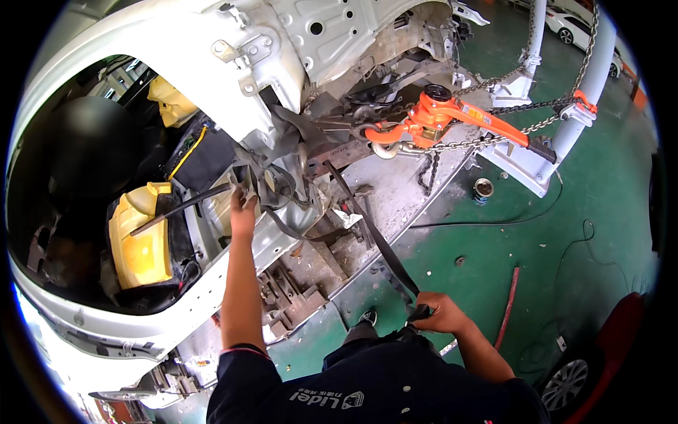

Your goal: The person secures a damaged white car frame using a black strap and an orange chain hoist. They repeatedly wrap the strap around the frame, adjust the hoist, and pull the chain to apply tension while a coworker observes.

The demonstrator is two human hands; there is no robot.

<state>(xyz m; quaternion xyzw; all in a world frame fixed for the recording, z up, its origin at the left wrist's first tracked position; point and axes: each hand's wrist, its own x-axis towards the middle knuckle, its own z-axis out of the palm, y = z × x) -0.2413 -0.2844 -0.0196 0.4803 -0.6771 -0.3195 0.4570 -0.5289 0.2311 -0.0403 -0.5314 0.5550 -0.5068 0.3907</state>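
Observation:
My left hand [244,210] reaches into the torn lower front corner of the white car body [176,32]. Its fingers are closed among bent metal and grey webbing [286,187]; what exactly they hold is hidden. A long dark bar [185,208] runs left from beside these fingers, over a yellow foam block [141,240]. Near my waist, my right hand [441,314] is closed round the near end of a long dark strap [385,247]. The strap stretches from there up toward the torn corner.
An orange lever hoist [438,116] hooks onto the wreck, its chains [540,126] running to a grey post [583,95]. An open can [483,189] stands on the green floor, near a black cable [487,224] and a red bar [508,307]. A red car [607,346] is at lower right.

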